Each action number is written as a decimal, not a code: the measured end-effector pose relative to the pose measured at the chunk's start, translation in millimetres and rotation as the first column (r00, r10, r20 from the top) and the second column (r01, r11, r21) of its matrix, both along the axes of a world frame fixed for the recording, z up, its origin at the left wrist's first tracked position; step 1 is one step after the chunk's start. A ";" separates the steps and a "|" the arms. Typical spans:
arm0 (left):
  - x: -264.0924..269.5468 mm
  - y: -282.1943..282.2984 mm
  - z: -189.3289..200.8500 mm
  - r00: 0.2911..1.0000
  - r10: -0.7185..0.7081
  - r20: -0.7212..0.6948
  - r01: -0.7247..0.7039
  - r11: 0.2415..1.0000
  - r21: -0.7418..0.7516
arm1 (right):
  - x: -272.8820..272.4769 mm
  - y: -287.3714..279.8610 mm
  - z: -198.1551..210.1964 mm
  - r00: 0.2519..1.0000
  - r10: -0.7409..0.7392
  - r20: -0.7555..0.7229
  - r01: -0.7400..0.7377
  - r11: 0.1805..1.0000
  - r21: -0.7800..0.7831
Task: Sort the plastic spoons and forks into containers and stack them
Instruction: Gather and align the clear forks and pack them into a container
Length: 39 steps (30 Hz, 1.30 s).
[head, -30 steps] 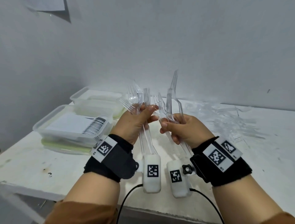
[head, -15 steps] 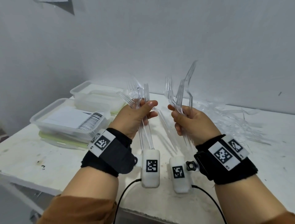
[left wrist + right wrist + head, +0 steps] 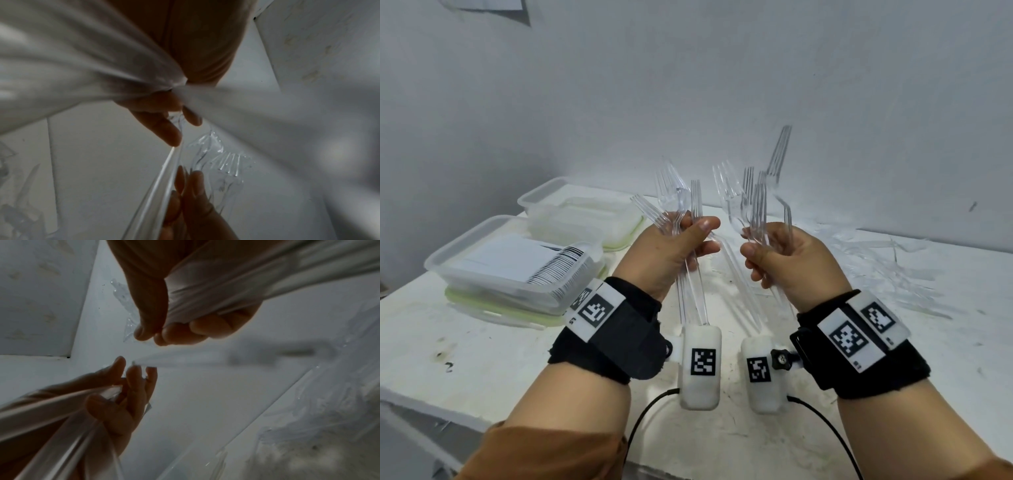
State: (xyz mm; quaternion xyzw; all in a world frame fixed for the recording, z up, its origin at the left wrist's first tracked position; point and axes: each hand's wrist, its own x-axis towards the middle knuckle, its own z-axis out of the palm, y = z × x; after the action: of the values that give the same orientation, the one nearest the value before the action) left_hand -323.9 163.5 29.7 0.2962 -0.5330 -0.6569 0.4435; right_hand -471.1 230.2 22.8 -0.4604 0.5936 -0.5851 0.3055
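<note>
Both hands are raised above the white table (image 3: 962,342), each gripping a bundle of clear plastic forks with the tines up. My left hand (image 3: 688,240) holds its forks (image 3: 674,198) fanned out, thumb pressed across the handles. A short gap to the right, my right hand (image 3: 760,253) grips its own forks (image 3: 755,202); one fork (image 3: 779,154) sticks up higher. In the left wrist view the left hand's fingers (image 3: 164,123) close on blurred handles, with tines (image 3: 228,162) below. The right wrist view shows the right hand (image 3: 164,331) gripping handles.
Two clear lidded containers stand at the left of the table: a near one (image 3: 465,274) holding a sheet with a barcode, a far one (image 3: 544,195) behind it. A loose pile of clear cutlery (image 3: 887,260) lies at the right, by the grey wall.
A second ago the hands met over one cluster of forks. They have since drawn apart, each with its own bundle, and the right hand has lifted a little.
</note>
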 end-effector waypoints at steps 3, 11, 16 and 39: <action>-1.9 1.3 1.0 1.000 0.000 -0.013 0.000 1.000 -0.007 | -2.3 -0.4 -1.0 1.000 0.015 -0.015 -0.014 0.999 0.041; -3.2 1.5 1.9 1.000 -0.004 -0.005 0.004 1.000 -0.021 | -3.7 0.1 -0.5 0.994 0.030 -0.107 -0.020 0.996 0.087; -3.9 0.8 2.3 1.000 0.016 0.001 -0.016 1.000 -0.014 | -5.7 -0.4 0.6 0.989 0.003 -0.149 0.011 0.996 0.093; -8.1 -3.2 0.2 0.999 0.003 -0.052 -0.005 1.000 -0.031 | -6.3 -1.3 1.4 0.988 0.078 -0.131 -0.082 0.996 -0.025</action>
State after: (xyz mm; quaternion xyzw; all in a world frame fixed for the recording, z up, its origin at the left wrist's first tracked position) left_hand -332.0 160.2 29.9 0.2731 -0.5308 -0.6550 0.4633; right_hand -477.4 228.9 24.1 -0.5255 0.5843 -0.5501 0.2826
